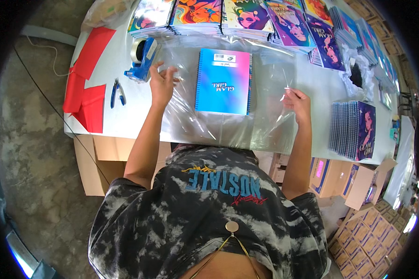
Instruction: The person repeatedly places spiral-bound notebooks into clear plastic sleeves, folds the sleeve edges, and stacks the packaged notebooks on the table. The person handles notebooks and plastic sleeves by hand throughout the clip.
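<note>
A spiral notebook (222, 83) with a blue-to-pink cover lies on a clear plastic sheet (272, 104) in the middle of the table, its back label upward. My right hand (297, 103) is pinched on the sheet's right side, apart from the notebook. At the sheet's left side my left hand (162, 86) is raised with its fingers spread, holding nothing that I can see. Just beyond that hand stands a blue tape dispenser (144, 60) with a roll of clear tape. Blue-handled pliers (118, 94) lie to its left.
Stacks of colourful notebooks (246, 18) line the far side of the table. Another notebook stack (353, 130) stands at the right, near a crumpled white plastic bag (358, 74). Red sheets (91, 79) lie at the left edge. Cardboard boxes (368, 237) sit below on the right.
</note>
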Available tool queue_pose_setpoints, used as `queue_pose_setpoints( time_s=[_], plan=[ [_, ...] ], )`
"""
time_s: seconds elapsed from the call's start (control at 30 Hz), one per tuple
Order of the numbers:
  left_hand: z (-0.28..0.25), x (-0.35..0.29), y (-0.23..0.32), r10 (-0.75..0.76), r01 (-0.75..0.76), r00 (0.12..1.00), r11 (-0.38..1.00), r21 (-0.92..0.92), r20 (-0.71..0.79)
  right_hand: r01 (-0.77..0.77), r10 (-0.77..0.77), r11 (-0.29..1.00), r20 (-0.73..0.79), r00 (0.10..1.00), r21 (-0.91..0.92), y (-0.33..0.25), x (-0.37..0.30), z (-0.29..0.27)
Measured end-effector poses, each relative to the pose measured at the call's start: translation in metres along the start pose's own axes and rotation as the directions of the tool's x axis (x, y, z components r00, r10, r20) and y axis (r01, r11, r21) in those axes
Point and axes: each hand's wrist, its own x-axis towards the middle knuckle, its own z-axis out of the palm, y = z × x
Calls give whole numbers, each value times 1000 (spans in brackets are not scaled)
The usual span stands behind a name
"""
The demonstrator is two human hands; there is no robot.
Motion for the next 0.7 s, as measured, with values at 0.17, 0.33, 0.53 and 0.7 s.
queue_pose_setpoints(
  time_s=[0.17, 0.33, 0.53, 0.7],
  plan=[
    [-28, -6, -2, -526, 358, 696, 844, 400, 488, 18, 48, 975, 285, 957, -224, -51, -23, 7],
    [-47, -1, 19, -518, 482, 768, 855, 191, 377, 44, 37, 972, 336, 941, -232, -60, -16, 2],
    [-14, 13, 49, 7, -97, 837, 986, 136, 548, 401, -400, 913, 350, 847, 72, -37, -2, 58],
    [50, -4, 56, 211, -300, 800, 952, 69, 562, 358, -507, 711, 89, 857, 605, -11, -4, 135]
  ],
)
